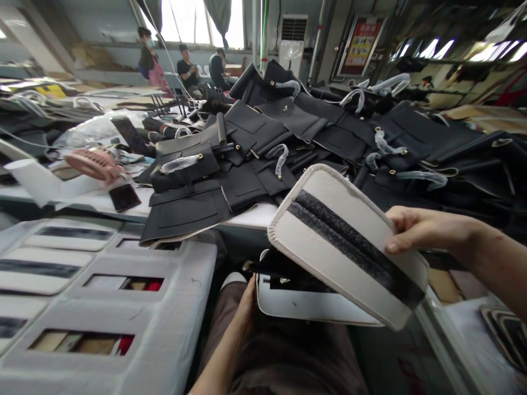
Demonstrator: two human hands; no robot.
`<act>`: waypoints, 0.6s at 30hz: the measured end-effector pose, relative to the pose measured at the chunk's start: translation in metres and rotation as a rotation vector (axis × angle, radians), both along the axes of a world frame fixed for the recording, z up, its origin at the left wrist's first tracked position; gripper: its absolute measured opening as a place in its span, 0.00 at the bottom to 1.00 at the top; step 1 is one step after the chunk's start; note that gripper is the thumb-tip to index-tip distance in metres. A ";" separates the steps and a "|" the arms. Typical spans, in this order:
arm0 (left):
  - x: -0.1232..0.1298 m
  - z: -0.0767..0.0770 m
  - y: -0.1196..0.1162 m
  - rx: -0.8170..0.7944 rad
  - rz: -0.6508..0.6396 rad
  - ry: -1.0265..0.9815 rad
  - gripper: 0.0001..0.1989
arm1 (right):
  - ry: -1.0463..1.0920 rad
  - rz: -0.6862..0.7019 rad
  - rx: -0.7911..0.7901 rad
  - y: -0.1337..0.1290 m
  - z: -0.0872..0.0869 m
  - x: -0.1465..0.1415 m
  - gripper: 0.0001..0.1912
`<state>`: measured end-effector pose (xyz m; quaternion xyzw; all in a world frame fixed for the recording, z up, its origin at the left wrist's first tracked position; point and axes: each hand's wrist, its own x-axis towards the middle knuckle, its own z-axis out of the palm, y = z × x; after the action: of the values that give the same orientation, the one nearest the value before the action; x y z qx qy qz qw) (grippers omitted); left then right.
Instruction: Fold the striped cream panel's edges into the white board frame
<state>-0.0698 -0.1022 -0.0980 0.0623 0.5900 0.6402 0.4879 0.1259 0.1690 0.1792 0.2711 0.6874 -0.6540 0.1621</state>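
The right hand [424, 230] pinched a pale panel [346, 249] by its edge, thumb on the face, seemingly so its dark strips [319, 227] showed clear. The panel tilted above the lap [304, 356], partly covering a white piece [313, 310]. The left hand [246, 307] was at that piece's side, apparently steadying it; its finger closure could not be told. Black bag parts [187, 208] covered the tabletop [263, 215], perhaps for easy reach.

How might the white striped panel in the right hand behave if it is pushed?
The white striped panel is probably stiff, as it looks flat though the right hand pinches one edge. Its flat shape seems unlikely to roll.
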 end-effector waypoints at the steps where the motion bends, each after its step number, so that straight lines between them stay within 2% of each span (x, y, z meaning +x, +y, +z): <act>1: 0.000 -0.002 0.001 0.014 -0.005 -0.077 0.35 | -0.010 0.047 -0.020 0.002 -0.004 0.000 0.13; 5: -0.002 -0.011 0.008 0.050 -0.007 -0.293 0.33 | -0.097 0.173 -0.058 0.010 -0.019 0.001 0.10; 9: -0.001 -0.014 0.012 0.090 0.003 -0.418 0.35 | -0.175 0.216 -0.008 0.015 -0.030 0.001 0.10; 14: 0.000 0.003 0.011 0.142 0.011 -0.524 0.32 | -0.221 0.203 0.024 0.018 -0.026 0.000 0.08; 18: 0.000 0.019 0.009 0.157 0.053 -0.510 0.32 | -0.250 0.200 0.094 0.018 -0.022 -0.004 0.10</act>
<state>-0.0701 -0.0931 -0.0786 -0.0788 0.3980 0.6914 0.5977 0.1216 0.1870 0.1576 0.2880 0.7153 -0.5629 0.2976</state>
